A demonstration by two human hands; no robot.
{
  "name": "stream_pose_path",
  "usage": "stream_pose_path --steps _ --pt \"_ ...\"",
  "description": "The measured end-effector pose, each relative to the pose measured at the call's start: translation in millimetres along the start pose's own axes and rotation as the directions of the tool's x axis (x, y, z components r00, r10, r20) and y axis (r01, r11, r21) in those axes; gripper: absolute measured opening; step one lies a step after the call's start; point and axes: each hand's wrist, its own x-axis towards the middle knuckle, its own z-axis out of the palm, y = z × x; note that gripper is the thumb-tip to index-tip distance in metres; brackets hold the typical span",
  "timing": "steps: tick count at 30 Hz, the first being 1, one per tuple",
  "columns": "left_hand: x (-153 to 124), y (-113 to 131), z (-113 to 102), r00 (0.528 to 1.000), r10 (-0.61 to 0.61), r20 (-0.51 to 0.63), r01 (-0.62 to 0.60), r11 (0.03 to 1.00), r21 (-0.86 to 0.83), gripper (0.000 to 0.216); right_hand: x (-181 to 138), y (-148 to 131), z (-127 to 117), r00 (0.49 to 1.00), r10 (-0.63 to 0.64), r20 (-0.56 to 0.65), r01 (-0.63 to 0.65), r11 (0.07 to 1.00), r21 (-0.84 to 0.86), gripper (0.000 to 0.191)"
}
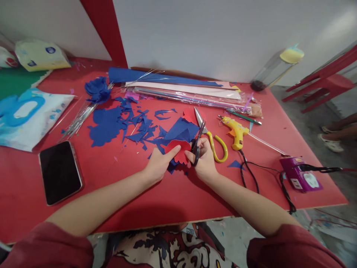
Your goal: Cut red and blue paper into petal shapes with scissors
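Note:
My left hand (158, 163) pinches a scallop-edged red paper cutout (177, 149) with the thumb on top. Black-handled scissors (196, 154) sit in my right hand (205, 162), their blades pointing away from me. The right thumb also meets the cutout's right edge. Just beyond both hands lies a folded dark blue sheet (182, 127), with another red piece (190, 114) behind it. Yellow-handled scissors (219, 149) rest open on the table to the right of my right hand.
Blue scraps (141, 124) and blue cutouts (105, 124) cover the red table (125, 204) leftward. A blue paper flower (97, 90), wire stems (80, 121) and a phone (60, 173) lie left. Rightward are a yellow glue gun (235, 131), its cable and a purple box (301, 174). Wrapped rolls (181, 91) line the back.

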Motion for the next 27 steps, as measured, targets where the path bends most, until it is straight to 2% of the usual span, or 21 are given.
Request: stream_pose_path --steps 7,16,21,27 --pt "-2.1 1.7 -0.6 0.995 0.083 -0.057 -0.070 0.977 0.202 0.019 0.5 2.4 0.1 1.000 -0.010 -0.021 0.010 1.000 -0.010 0.045" --pt "-4.7 4.7 -1.2 0.991 0.092 -0.095 -0.064 0.962 0.266 0.018 -1.6 1.7 0.7 1.000 -0.017 0.002 0.017 1.000 -0.011 0.044" --pt "-4.7 1.1 1.5 0.991 0.056 -0.121 -0.035 0.985 0.169 0.021 -3.2 2.7 1.6 0.996 -0.074 -0.039 0.073 0.997 -0.036 0.043" --pt "-2.6 -0.7 2.5 0.994 0.025 -0.109 -0.018 0.998 0.062 0.018 -5.4 2.6 3.1 0.995 -0.100 -0.031 0.098 0.993 -0.064 0.041"
